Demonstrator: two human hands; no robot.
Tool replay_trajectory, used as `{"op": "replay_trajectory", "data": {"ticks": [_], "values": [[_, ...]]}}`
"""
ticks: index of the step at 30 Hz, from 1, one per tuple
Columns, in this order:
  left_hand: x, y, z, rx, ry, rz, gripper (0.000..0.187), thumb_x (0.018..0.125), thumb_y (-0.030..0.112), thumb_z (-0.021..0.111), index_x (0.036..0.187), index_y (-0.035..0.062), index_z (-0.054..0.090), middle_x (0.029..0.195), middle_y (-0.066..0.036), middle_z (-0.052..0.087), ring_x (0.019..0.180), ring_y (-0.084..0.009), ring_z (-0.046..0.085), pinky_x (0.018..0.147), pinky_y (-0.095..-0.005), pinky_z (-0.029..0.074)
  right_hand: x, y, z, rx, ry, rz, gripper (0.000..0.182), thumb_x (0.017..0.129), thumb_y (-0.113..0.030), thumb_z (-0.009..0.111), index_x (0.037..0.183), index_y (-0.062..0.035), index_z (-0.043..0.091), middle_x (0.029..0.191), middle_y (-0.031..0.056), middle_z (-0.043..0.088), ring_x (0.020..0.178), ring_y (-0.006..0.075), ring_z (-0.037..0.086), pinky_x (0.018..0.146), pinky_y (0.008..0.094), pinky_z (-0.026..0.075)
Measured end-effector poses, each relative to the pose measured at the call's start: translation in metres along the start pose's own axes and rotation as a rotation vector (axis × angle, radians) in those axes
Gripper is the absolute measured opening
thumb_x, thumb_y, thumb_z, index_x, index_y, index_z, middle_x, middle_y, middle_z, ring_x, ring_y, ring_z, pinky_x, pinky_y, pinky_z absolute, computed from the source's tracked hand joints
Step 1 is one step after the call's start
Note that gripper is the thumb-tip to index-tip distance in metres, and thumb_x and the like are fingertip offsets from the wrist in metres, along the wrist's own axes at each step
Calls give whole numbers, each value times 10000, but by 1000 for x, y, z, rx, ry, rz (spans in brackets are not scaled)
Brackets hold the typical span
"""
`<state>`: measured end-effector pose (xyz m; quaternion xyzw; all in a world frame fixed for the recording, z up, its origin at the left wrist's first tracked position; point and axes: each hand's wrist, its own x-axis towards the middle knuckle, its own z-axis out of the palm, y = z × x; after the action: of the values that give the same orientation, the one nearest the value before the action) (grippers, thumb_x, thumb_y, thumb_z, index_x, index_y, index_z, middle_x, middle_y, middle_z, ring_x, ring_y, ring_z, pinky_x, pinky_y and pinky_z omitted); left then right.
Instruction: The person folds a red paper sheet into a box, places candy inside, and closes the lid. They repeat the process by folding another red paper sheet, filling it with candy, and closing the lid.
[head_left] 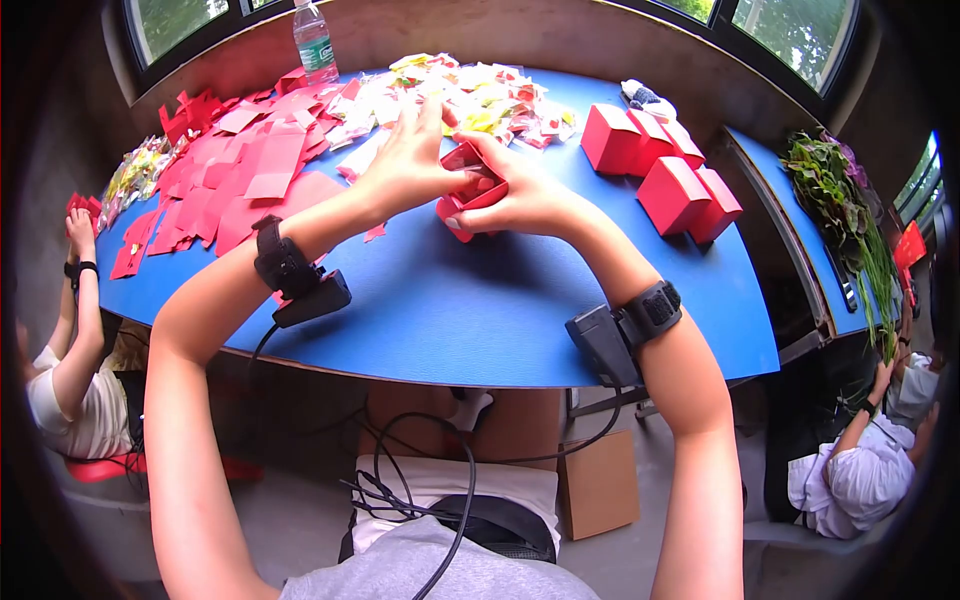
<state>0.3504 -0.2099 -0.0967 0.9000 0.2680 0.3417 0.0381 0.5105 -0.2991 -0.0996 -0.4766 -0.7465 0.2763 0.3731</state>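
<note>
A small red box (456, 222) with an open top is held above the blue table, near its middle. My right hand (520, 192) is wrapped round its right side, thumb across the near face. My left hand (410, 165) is at the box's left side, its thumb at the opening and its other fingers raised; whether it pinches anything is hidden. Behind my hands lies a pile of small wrapped packets (490, 98). Flat red card pieces (275, 165) are heaped on the left.
Several closed red boxes (672, 195) stand on the right of the blue table (400, 320). A water bottle (316, 48) is at the back. A co-worker (75, 385) sits at the far left; others are at the right beside green plants (835, 190). Cables hang below the table edge.
</note>
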Motion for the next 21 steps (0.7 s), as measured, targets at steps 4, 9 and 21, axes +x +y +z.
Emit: {"op": "replay_trajectory", "data": {"ticks": [4,9,21], "values": [[19,0,-15,-81,-482,-135,763,698,275,738,1270,-28,334,1214,-243,422,1075,-278,520,855,-331,466,1,7,0,-82,-14,17,860,654,-300,761,1358,-79,320,1191,147,527,1065,237,542,921,336,438],[87,-9,-52,-435,-367,-167,508,825,341,659,1184,17,500,1021,-128,614,909,-155,588,746,-282,482,-2,0,-6,-2,-68,130,867,652,-325,759,1363,-115,309,1230,159,497,1105,265,517,901,345,457],[180,7,92,118,-614,429,457,852,219,593,1268,82,464,1285,-179,464,1138,-323,487,970,-404,398,0,13,-16,102,-97,130,846,643,-321,740,1320,-41,317,1247,150,461,1153,239,459,982,328,370]]}}
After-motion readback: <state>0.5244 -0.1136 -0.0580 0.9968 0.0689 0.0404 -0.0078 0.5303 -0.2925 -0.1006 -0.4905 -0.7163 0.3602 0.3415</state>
